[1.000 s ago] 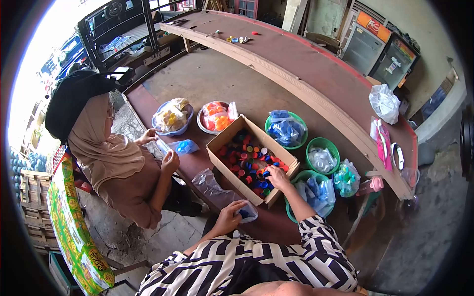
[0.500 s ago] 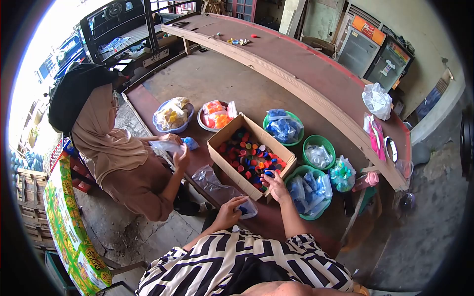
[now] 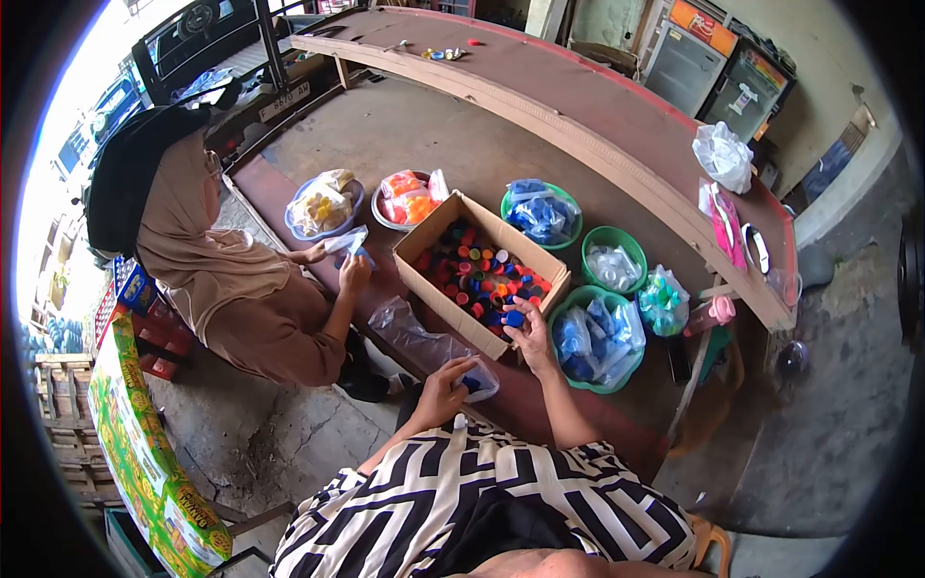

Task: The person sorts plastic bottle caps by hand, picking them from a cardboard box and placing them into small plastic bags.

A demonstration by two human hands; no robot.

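My right hand [image 3: 530,337] grips a dark blue bottle cap [image 3: 514,318] over the near right corner of a cardboard box [image 3: 448,326]. Inside the box lie many loose bottle caps [image 3: 475,279] in red, blue, orange, black and white. Closed around the mouth of a clear plastic bag [image 3: 482,381], my left hand [image 3: 445,390] is at the near edge of the table. Some dark blue caps show through that bag. Another clear plastic bag [image 3: 409,326] lies flat between the box and the table edge.
A co-worker [image 3: 241,279] at the left holds a small plastic bag [image 3: 347,243]. Baskets of bagged caps surround the box: a green basket [image 3: 631,376], another green basket [image 3: 581,226], a smaller one [image 3: 641,252] and a lilac basket [image 3: 323,231]. A raised wooden ledge [image 3: 540,120] runs behind.
My right hand has lifted slightly away from the loose caps, and the blue cap shows more clearly. The co-worker's hands have shifted on their bag. The whole view has tilted a little.
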